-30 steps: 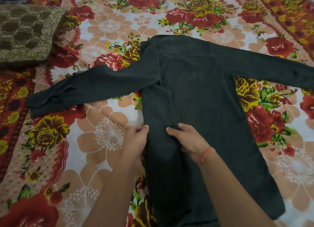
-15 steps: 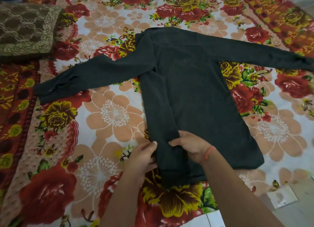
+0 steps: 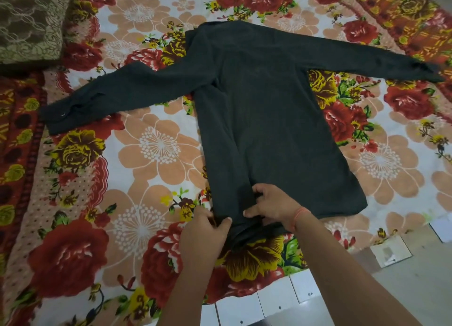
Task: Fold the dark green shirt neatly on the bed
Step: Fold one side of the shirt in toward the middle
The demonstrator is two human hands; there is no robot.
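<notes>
The dark green shirt (image 3: 269, 130) lies flat on the bed, on a bedsheet (image 3: 151, 144) with big red, yellow and peach flowers. Its collar end points away from the person and its bottom edge is near the person. Both sleeves are spread out wide. One sleeve (image 3: 117, 98) goes out to the left and the other sleeve (image 3: 367, 59) goes out to the right, and both lie flat on the sheet. The left side of the shirt's body is folded in over the middle, so there is a long straight edge on that side.

Both hands are at the bottom edge of the shirt. The left hand (image 3: 203, 237) is at the near left corner and pinches the cloth between its thumb and fingers. The right hand (image 3: 271, 208) is just beside it, on top of the shirt. Its fingers are bent and dig into the cloth, and its thumb points toward the left hand. There is an orange band (image 3: 301, 214) on the right wrist.

A brown pillow (image 3: 27, 22) with a pale leafy pattern sits at the far left corner of the bed, well apart from the shirt. A tiled floor (image 3: 415, 289) shows at the near right.
</notes>
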